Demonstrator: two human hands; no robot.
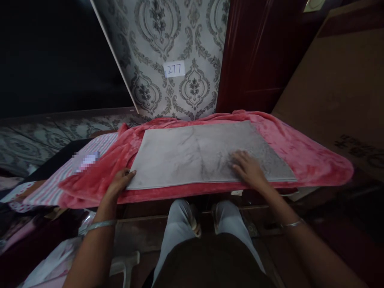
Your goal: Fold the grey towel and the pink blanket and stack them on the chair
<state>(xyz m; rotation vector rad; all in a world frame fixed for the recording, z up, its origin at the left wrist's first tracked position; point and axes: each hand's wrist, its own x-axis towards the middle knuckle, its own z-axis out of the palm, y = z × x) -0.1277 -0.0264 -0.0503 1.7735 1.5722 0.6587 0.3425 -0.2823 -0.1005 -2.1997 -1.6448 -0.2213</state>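
Note:
A grey plush mat (171,156) with a soft nap and darker smudged streaks lies flat over a pink fleece blanket (303,156). At the mat's front left corner is my left hand (120,182), its thumb and fingers closed at the edge; part of the fingers is hidden. My right hand (247,168) lies palm down on the mat, right of its middle, with fingers spread and slightly blurred. The mat's thin front edge runs close to the blanket's front edge.
To the left are a striped cloth (51,188) and a large dark screen (60,60). A paper marked 277 (174,69) is on the patterned wall. A big cardboard box (339,80) leans at the right beside a dark red door (255,52). A white plastic stool (126,264) stands below.

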